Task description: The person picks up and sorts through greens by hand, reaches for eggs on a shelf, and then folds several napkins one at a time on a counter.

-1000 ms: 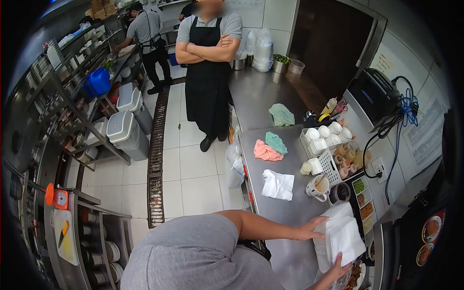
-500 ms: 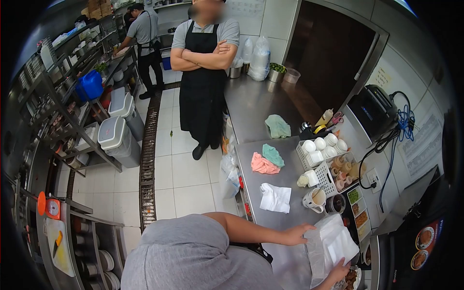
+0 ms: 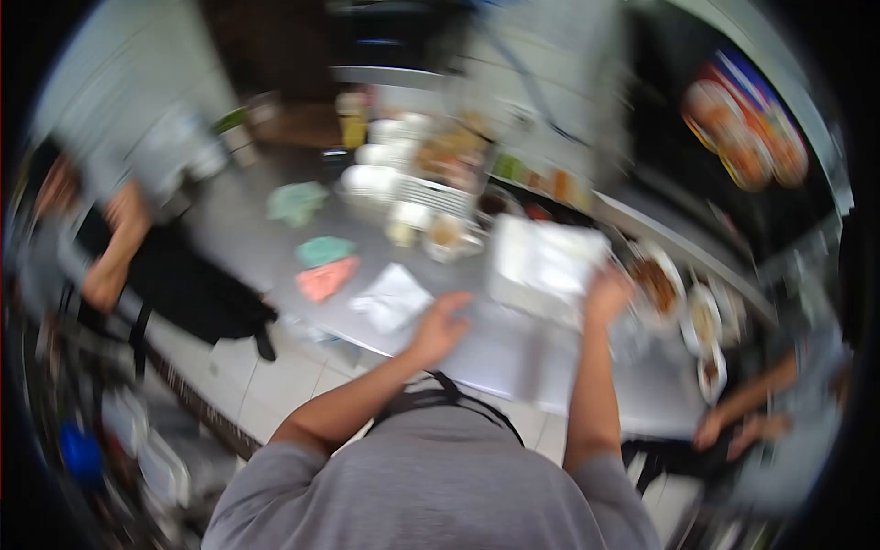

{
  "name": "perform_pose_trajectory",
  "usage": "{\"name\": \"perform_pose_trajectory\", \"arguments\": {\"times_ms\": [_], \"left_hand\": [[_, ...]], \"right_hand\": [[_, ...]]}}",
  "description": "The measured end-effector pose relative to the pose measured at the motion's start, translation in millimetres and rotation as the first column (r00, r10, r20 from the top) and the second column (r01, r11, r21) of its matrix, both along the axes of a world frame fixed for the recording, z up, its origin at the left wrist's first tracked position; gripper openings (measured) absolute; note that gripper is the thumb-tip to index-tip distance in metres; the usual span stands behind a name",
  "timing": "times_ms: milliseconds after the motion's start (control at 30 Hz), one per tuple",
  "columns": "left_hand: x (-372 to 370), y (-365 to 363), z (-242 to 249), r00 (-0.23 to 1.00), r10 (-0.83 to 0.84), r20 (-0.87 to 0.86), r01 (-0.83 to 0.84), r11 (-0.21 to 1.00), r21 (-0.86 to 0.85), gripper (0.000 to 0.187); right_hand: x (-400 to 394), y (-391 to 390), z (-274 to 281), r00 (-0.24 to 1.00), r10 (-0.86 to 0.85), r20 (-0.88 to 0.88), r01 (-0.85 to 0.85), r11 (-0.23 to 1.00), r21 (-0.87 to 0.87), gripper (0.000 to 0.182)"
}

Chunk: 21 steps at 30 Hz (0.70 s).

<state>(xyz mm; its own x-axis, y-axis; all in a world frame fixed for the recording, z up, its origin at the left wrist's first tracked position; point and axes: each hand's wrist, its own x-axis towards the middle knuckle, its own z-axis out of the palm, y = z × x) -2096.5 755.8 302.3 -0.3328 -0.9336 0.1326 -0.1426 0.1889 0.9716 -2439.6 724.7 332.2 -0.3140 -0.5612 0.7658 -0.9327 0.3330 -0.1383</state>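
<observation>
Blur softens the whole head view. My right hand (image 3: 607, 293) is closed at the right edge of a clear plastic bag (image 3: 541, 307) that holds white folded sheets (image 3: 555, 257), possibly napkins; its fingertips are smeared. To the left, my left hand (image 3: 442, 328) is raised over the counter's front part, fingers apart and holding nothing. It is nearest to a crumpled white cloth (image 3: 392, 298) lying on the steel counter (image 3: 495, 353). Beyond the cloth, a white cup (image 3: 446, 236) stands left of the bag.
Pink (image 3: 327, 278) and green cloths (image 3: 298, 203) lie farther left. White containers (image 3: 380, 156) and a basket (image 3: 435, 194) line the back, near trays of toppings (image 3: 541, 179). Plates of food (image 3: 655, 280) stand right. People are at left (image 3: 119, 229) and right (image 3: 779, 403).
The view has swung toward the counter and right. My left hand has let go of the bag and moved left, toward the white cloth. A person at the right has come into view.
</observation>
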Motion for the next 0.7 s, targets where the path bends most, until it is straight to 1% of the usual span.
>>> {"name": "perform_pose_trajectory", "arguments": {"times_ms": [33, 67, 100, 133, 167, 200, 233, 267, 300, 333, 367, 400, 433, 467, 500, 533, 567, 600, 633, 667, 700], "left_hand": [[1, -2, 1, 0.999, -0.011, 0.032, 0.012, 1.0, -0.018, 0.047], [1, 1, 9, 0.999, -0.027, 0.033, 0.028, 0.999, -0.03, 0.047], [0, 3, 20, 0.996, -0.032, 0.086, 0.038, 0.998, -0.06, 0.047], [-4, 5, 31, 0.996, -0.046, 0.079, 0.051, 0.997, -0.06, 0.046], [-10, 8, 47, 0.994, -0.065, 0.09, 0.071, 0.995, -0.071, 0.043], [-19, 3, 52, 0.994, -0.094, 0.052, 0.097, 0.993, -0.073, 0.041], [-23, 7, 57, 0.989, -0.147, -0.03, 0.142, 0.983, -0.114, 0.043], [-37, 19, 85, 0.97, -0.209, -0.125, 0.201, 0.977, -0.07, 0.046], [-52, 33, 111, 0.941, -0.238, -0.241, 0.227, 0.971, -0.074, 0.046], [-62, 40, 123, 0.923, -0.292, -0.252, 0.283, 0.956, -0.073, 0.046], [-74, 52, 133, 0.837, -0.309, -0.452, 0.356, 0.934, 0.022, 0.045], [-81, 54, 137, 0.722, -0.276, -0.635, 0.433, 0.895, 0.104, 0.045], [-86, 48, 121, 0.7, -0.294, -0.651, 0.512, 0.842, 0.171, 0.041], [-95, 53, 123, 0.692, -0.3, -0.657, 0.52, 0.839, 0.164, 0.041], [-107, 60, 129, 0.72, -0.291, -0.631, 0.522, 0.825, 0.216, 0.039], [-121, 65, 133, 0.745, -0.285, -0.604, 0.525, 0.808, 0.266, 0.037], [-134, 65, 129, 0.759, -0.254, -0.6, 0.518, 0.794, 0.319, 0.037], [-150, 70, 131, 0.746, -0.263, -0.611, 0.531, 0.789, 0.308, 0.037], [-166, 78, 134, 0.758, -0.269, -0.594, 0.529, 0.786, 0.32, 0.038], [-180, 86, 136, 0.773, -0.271, -0.574, 0.524, 0.783, 0.335, 0.04], [-192, 92, 138, 0.749, -0.29, -0.596, 0.569, 0.743, 0.353, 0.04]], "right_hand": [[0, 2, 5, 0.994, -0.056, 0.096, 0.044, 0.991, 0.123, 0.024], [2, 2, -3, 0.989, -0.097, -0.111, 0.083, 0.989, -0.121, 0.02], [14, 8, 15, 0.996, -0.05, -0.071, 0.032, 0.972, -0.231, 0.012], [12, 8, 11, 1.0, -0.013, 0.027, 0.016, 0.993, -0.114, 0.004], [12, 5, -6, 0.873, 0.22, 0.435, -0.157, 0.972, -0.175, 0.004], [40, 29, 44, 0.958, 0.238, 0.161, -0.183, 0.937, -0.296, 0.004], [56, 42, 54, 0.952, 0.304, 0.041, -0.279, 0.914, -0.296, 0.003], [77, 54, 62, 0.96, 0.278, 0.035, -0.261, 0.932, -0.251, 0.005], [98, 85, 95, 0.878, 0.465, 0.113, -0.438, 0.876, -0.204, 0.014], [120, 102, 104, 0.799, 0.556, 0.227, -0.507, 0.827, -0.242, 0.022], [129, 124, 111, 0.735, 0.607, 0.301, -0.558, 0.795, -0.24, 0.023], [136, 137, 114, 0.657, 0.657, 0.371, -0.616, 0.751, -0.239, 0.023], [132, 143, 108, 0.666, 0.649, 0.367, -0.61, 0.758, -0.232, 0.023], [132, 153, 106, 0.57, 0.672, 0.473, -0.634, 0.726, -0.266, 0.024], [125, 163, 106, 0.463, 0.68, 0.568, -0.65, 0.697, -0.304, 0.026], [111, 172, 108, 0.479, 0.675, 0.561, -0.645, 0.704, -0.297, 0.026], [93, 182, 110, 0.454, 0.661, 0.597, -0.623, 0.714, -0.318, 0.028], [74, 194, 111, 0.424, 0.649, 0.632, -0.601, 0.723, -0.339, 0.03], [52, 207, 113, 0.554, 0.547, 0.628, -0.467, 0.828, -0.31, 0.033], [30, 213, 111, 0.561, 0.544, 0.624, -0.466, 0.83, -0.306, 0.033], [5, 218, 107, 0.565, 0.437, 0.7, -0.296, 0.899, -0.322, 0.033]]}}
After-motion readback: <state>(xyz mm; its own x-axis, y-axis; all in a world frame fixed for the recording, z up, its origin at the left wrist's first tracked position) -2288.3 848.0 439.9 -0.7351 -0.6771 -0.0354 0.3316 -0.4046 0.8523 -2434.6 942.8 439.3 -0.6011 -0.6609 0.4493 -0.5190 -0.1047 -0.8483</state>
